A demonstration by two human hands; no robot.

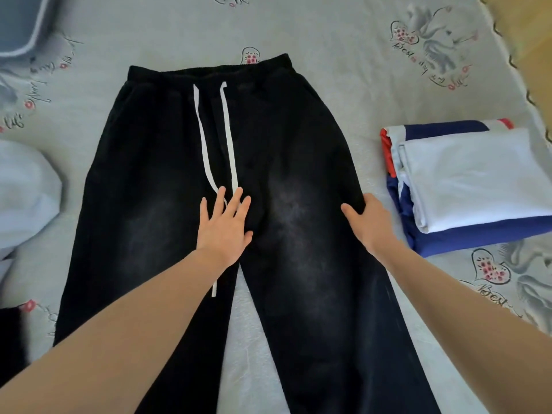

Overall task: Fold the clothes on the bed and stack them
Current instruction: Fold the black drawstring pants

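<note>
A pair of black trousers (155, 180) with a white drawstring (203, 138) lies spread flat on the bed, waistband at the far end, legs running toward me. My left hand (225, 225) presses flat on the crotch area with fingers straight and spread. My right hand (366, 222) holds the right outer edge of the trousers, thumb on top of the cloth and fingers tucked under the edge. To the right sits a stack of folded clothes (472, 186): a white piece on top of a blue, white and red one.
The bed sheet (328, 34) is pale with printed flowers and lettering. A white garment (24, 192) lies bunched at the left. A blue-grey container (21, 22) shows at the top left corner, a dark cloth (10, 333) at the lower left, the bed's edge at the right.
</note>
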